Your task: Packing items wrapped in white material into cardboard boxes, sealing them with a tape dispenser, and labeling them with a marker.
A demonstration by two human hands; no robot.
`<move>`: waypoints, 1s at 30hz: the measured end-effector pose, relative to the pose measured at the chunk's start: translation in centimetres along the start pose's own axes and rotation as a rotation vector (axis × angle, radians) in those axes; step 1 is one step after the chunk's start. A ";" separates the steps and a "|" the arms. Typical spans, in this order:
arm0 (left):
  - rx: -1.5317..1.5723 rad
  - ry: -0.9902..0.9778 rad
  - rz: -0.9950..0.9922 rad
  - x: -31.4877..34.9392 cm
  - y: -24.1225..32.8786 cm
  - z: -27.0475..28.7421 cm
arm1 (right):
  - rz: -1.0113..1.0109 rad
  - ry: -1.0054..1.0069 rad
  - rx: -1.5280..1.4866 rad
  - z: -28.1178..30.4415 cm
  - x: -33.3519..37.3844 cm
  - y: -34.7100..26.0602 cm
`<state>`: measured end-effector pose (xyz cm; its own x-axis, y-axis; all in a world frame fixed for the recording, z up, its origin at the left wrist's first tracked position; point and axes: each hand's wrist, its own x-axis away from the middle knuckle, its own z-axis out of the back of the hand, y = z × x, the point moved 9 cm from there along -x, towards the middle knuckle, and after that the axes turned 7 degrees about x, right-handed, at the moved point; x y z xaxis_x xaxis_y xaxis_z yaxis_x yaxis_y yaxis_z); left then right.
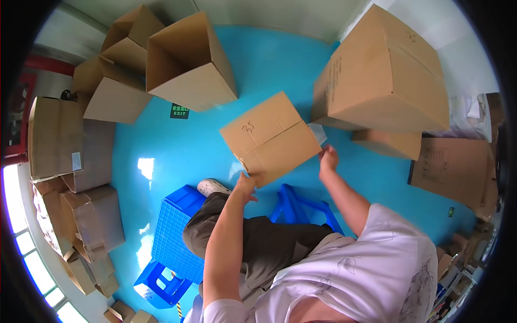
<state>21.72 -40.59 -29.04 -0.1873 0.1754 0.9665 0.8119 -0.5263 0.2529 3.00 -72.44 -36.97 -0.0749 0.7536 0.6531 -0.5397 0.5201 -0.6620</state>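
A closed brown cardboard box sits tilted in front of me, with handwriting and a centre seam on its visible face. My left hand holds its near left corner, thumb and fingers on either side of the edge. At the right corner, my right hand is closed with its fingers curled against the box's edge; the fingertips are partly hidden. Just above that hand, a translucent plastic piece sticks out from behind the box's right edge. Whether the box rests on something cannot be seen.
An open, upright carton stands on the blue floor at the far left. Large cartons are stacked at the right. More boxes line the left wall. Blue plastic stools stand close by my legs.
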 end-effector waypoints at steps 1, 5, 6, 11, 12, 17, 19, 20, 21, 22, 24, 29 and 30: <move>-0.018 -0.029 -0.002 -0.1 0.0 -2.0 | -0.030 -0.082 0.059 1.3 -0.3 4.7; 0.100 -0.046 -0.064 -1.2 -1.5 -0.3 | -0.441 -0.728 -0.385 -10.6 14.5 9.4; 0.139 -0.079 -0.088 -2.2 -1.5 -1.5 | -0.395 -0.880 -0.484 -12.7 13.3 8.8; 0.331 -0.108 -0.223 -5.3 -1.3 -0.2 | -0.341 -0.963 -0.565 -17.2 12.2 6.9; 0.331 -0.114 -0.236 -4.9 -0.9 -0.2 | -0.339 -0.952 -0.633 -17.5 12.3 6.5; 0.303 -0.130 -0.412 -4.8 6.1 -0.9 | -0.313 -0.900 -0.776 -19.2 10.0 3.8; 0.320 -0.140 -0.498 -5.0 8.7 -0.6 | -0.230 -0.897 -0.801 -20.5 10.0 0.5; 0.331 -0.160 -0.579 -5.4 10.4 -1.1 | -0.219 -0.906 -0.789 -21.0 9.2 -0.5; 0.343 -0.168 -0.666 -5.4 12.0 -1.2 | -0.180 -0.896 -0.815 -21.5 8.6 -1.7; 0.358 -0.159 -0.683 -5.8 13.2 -1.3 | -0.141 -0.885 -0.839 -21.8 7.9 -2.9; 0.260 -0.088 -0.764 -6.6 15.6 -2.4 | -0.089 -0.904 -0.858 -22.6 5.9 -4.7; 0.249 -0.024 -1.010 -7.6 18.4 -3.1 | -0.051 -0.941 -0.946 -25.2 3.7 -9.0; 0.279 -0.007 -1.075 -7.1 19.1 -3.0 | 0.018 -0.964 -0.942 -25.6 3.0 -10.2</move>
<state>36.90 -54.34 -30.93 -0.8664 0.4328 0.2491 0.3243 0.1085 0.9397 29.71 -65.16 -37.68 -0.8407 0.3851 0.3807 0.2155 0.8828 -0.4173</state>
